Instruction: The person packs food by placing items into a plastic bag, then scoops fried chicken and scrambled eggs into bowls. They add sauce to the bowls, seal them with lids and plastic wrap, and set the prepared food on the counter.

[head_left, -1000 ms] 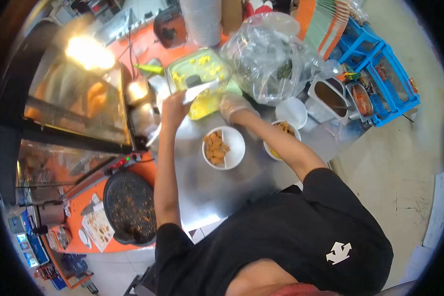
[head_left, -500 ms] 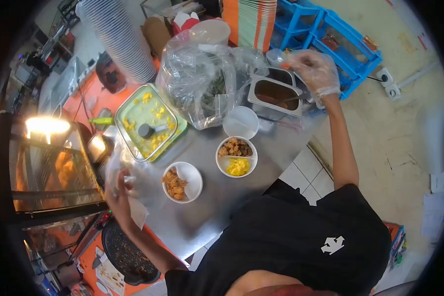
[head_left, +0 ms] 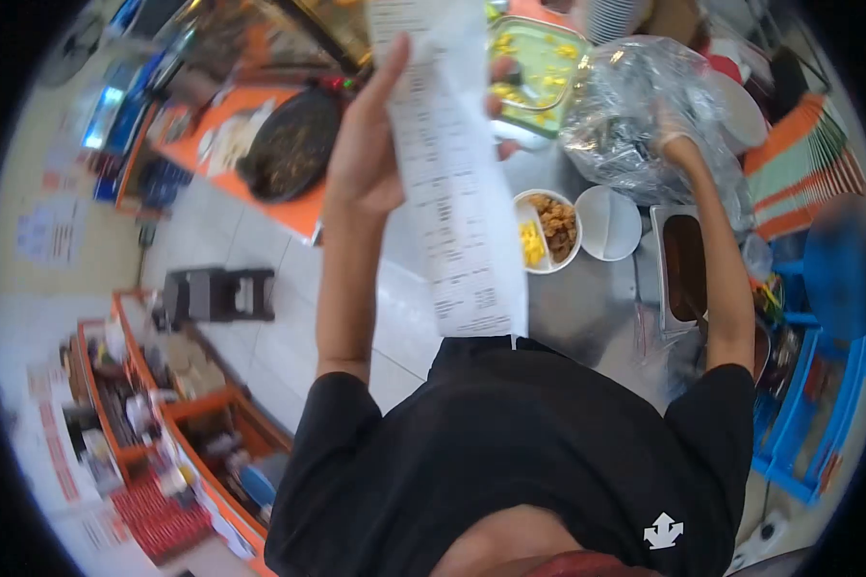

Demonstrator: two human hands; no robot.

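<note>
My left hand (head_left: pixel 370 144) holds up a long printed paper receipt (head_left: pixel 457 192), thumb on the near side and fingertips showing past its far edge. The paper hangs down toward my shirt. My right hand (head_left: pixel 676 139) reaches over the clear plastic bag (head_left: pixel 611 125) with dark contents; its fingers are blurred against the plastic. Below the bag stand a white divided bowl (head_left: pixel 548 231) with browned pieces and yellow food, and a second white divided bowl (head_left: pixel 609 223). A metal container of brown sauce (head_left: pixel 683 264) lies beside my right forearm.
A glass tray with yellow bits (head_left: pixel 534 72) stands behind the bowls. A dark pan (head_left: pixel 293 144) rests on the orange counter at left. Blue racks (head_left: pixel 789 413) are at the right, striped stacked cartons (head_left: pixel 808 168) above them. Orange shelves (head_left: pixel 212 409) stand lower left.
The view has swung left. My left hand has come up with the receipt, which was not visible before. My right hand has moved from beside the sauce containers to the plastic bag.
</note>
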